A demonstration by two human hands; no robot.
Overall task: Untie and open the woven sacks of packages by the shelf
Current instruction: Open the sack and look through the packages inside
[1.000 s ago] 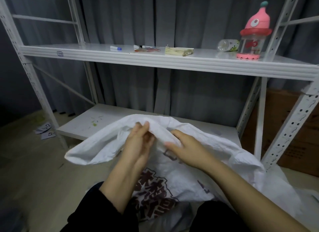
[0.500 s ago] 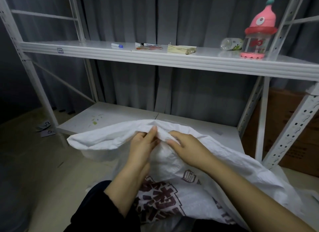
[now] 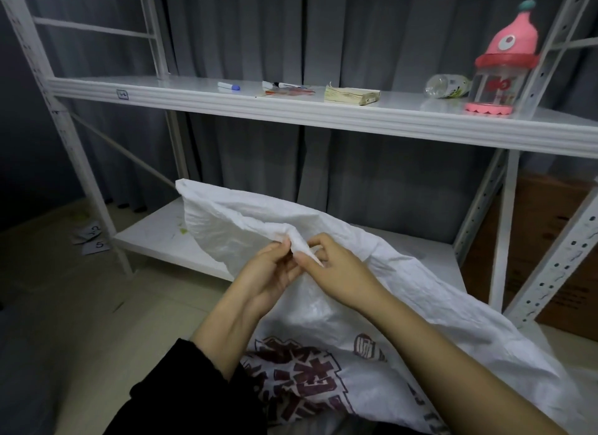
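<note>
A white woven sack (image 3: pixel 404 308) with dark red printed characters lies across my lap in front of the white metal shelf (image 3: pixel 291 111). Its top edge is gathered into a fold at the middle of the view. My left hand (image 3: pixel 268 269) pinches that fold from the left. My right hand (image 3: pixel 339 266) pinches the same fold from the right, thumb and fingers closed on the fabric. The sack's left corner (image 3: pixel 194 195) stands up above the lower shelf board. What is inside the sack is hidden.
On the upper shelf lie a marker (image 3: pixel 228 86), pens (image 3: pixel 288 86), a stack of paper (image 3: pixel 349 95), a plastic bottle (image 3: pixel 446 85) and a pink toy cup (image 3: pixel 501 59). A brown cardboard box (image 3: pixel 550 247) stands at right. Numbered paper slips (image 3: pixel 92 237) lie on the floor at left.
Both hands have bunched the sack's top edge into a tighter fold between them. The sack's left corner has risen and now stands upright.
</note>
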